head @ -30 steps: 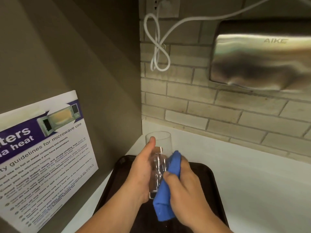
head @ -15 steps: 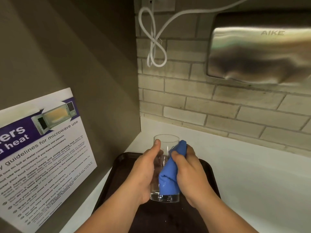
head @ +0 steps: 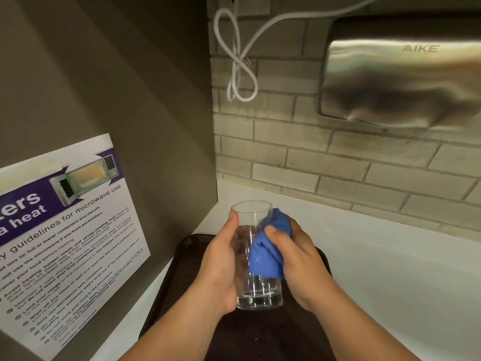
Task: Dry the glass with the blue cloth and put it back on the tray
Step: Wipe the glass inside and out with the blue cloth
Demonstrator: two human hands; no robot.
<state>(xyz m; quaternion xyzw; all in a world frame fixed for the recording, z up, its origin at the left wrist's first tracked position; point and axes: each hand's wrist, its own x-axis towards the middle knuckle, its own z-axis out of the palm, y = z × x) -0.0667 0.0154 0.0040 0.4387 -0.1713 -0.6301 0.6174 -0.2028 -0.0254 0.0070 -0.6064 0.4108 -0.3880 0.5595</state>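
Observation:
A clear drinking glass (head: 253, 217) is held upright above the dark brown tray (head: 171, 280). My left hand (head: 220, 269) wraps around its left side, thumb near the rim. My right hand (head: 299, 259) presses a bunched blue cloth (head: 268, 254) against the glass's right side, from just below the rim down to about two thirds of its height. The thick base of the glass shows below the cloth. Much of the tray is hidden behind my hands and forearms.
The tray lies on a white counter (head: 390, 269) in a corner. A brown side wall with a microwave guidelines poster (head: 65, 238) stands to the left. A steel hand dryer (head: 400, 82) and a looped white cable (head: 239, 63) hang on the brick wall behind.
The glass went from tilted to upright. My right hand slid the cloth up from the lower part of the glass to just under the rim.

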